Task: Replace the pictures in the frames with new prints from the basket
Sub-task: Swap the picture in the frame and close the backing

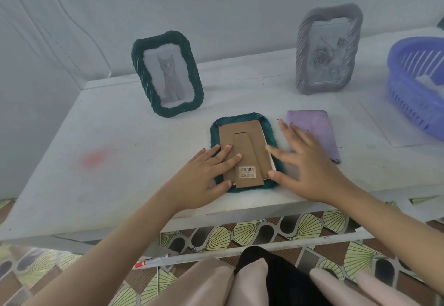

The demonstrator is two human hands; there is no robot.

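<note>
You're pressing your left hand [204,173] and right hand [310,168], fingers spread flat, on the backing [240,132]; uneven pushing could skew it.

Soft even light, hazy, wide-angle edge distortion

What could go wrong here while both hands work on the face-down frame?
The face-down green frame lies near the front edge of the table; a tug from the right hand could slide it off. A white sheet edge shows beside the cardboard backing; the left hand pressing there might crease it.
</note>
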